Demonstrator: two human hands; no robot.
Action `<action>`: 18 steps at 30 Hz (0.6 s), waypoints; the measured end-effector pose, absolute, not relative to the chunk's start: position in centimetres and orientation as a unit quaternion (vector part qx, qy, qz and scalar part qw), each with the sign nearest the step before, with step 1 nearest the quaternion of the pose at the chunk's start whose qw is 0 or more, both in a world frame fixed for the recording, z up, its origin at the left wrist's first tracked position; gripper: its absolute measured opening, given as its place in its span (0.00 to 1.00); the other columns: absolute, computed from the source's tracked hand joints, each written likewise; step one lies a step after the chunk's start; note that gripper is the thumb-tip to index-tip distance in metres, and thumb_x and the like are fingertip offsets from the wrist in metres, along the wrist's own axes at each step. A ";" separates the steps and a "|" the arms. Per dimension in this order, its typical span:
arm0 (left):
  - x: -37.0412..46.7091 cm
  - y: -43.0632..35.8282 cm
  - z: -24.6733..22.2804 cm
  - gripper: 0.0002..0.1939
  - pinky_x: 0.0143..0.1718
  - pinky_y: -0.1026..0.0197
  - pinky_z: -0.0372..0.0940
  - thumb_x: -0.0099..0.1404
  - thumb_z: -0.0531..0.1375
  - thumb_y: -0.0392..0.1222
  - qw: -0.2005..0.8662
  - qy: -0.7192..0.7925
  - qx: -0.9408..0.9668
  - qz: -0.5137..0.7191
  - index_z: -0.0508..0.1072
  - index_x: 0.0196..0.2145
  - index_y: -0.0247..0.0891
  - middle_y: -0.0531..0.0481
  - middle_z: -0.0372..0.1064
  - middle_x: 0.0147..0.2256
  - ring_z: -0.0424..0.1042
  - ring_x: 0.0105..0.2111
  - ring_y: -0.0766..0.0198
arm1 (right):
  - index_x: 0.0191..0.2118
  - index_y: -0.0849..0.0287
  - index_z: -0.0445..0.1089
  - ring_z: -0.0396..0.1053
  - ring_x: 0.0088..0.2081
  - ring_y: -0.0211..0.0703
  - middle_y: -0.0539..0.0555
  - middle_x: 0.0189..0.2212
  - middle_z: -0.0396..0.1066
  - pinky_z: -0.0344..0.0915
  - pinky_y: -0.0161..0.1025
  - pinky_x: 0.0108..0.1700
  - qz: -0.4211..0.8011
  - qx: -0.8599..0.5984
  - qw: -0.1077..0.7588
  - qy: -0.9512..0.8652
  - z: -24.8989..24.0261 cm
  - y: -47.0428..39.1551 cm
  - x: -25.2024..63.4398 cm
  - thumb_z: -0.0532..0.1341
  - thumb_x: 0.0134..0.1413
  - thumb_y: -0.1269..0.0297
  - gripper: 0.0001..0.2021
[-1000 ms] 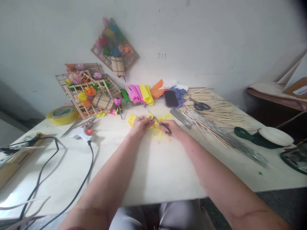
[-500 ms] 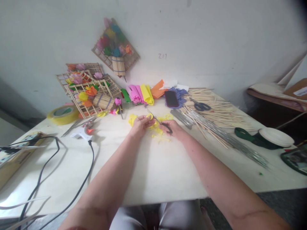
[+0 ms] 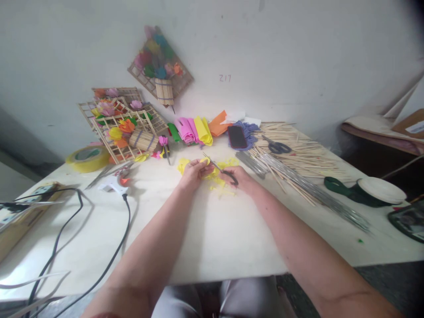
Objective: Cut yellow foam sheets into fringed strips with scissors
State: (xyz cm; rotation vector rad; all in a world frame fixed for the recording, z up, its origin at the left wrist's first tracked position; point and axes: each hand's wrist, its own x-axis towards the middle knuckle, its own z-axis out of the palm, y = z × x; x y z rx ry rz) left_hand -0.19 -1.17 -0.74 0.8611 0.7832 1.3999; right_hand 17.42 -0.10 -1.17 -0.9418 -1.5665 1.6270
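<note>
We've got the left hand (image 3: 194,171) pinching a bit of yellow paper (image 3: 208,164) mid-desk (image 3: 212,238), with yellow scraps (image 3: 220,185) lying right under it. The right hand (image 3: 240,178) is gripping the black-handled scissors (image 3: 222,170), blades pointing up-left at the paper.

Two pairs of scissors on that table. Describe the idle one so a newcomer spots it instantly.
Start at the white table and go to the big heap of bamboo sticks at its far right. The idle scissors lie on that heap beside the phone, dark-handled and untouched, while the other pair sits in the right hand.
</note>
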 end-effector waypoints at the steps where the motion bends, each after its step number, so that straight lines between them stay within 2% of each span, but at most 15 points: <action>1: -0.2 -1.2 -0.7 0.11 0.35 0.60 0.67 0.48 0.65 0.40 0.614 0.339 0.373 0.608 0.69 0.27 0.31 0.46 0.71 0.24 0.72 0.27 0.63 | 0.24 0.62 0.66 0.49 0.10 0.29 0.43 0.09 0.55 0.45 0.32 0.12 0.625 -0.363 0.339 -0.602 -1.2 -0.1 17.4 0.60 0.40 0.53 0.14; 12: -0.1 -1.2 -0.5 0.11 0.33 0.62 0.67 0.47 0.65 0.38 0.616 0.339 0.358 0.614 0.69 0.27 0.30 0.47 0.71 0.24 0.72 0.26 0.64 | 0.24 0.62 0.66 0.49 0.10 0.28 0.42 0.09 0.54 0.45 0.30 0.11 0.599 -0.377 0.336 -0.621 -1.1 -0.4 17.3 0.63 0.37 0.59 0.10; 18: 0.0 -1.2 -0.6 0.10 0.32 0.63 0.67 0.47 0.65 0.37 0.613 0.332 0.358 0.621 0.69 0.26 0.30 0.46 0.71 0.24 0.72 0.26 0.64 | 0.24 0.62 0.66 0.50 0.09 0.29 0.42 0.09 0.55 0.46 0.30 0.11 0.609 -0.376 0.338 -0.611 -1.1 -0.3 17.3 0.62 0.38 0.58 0.11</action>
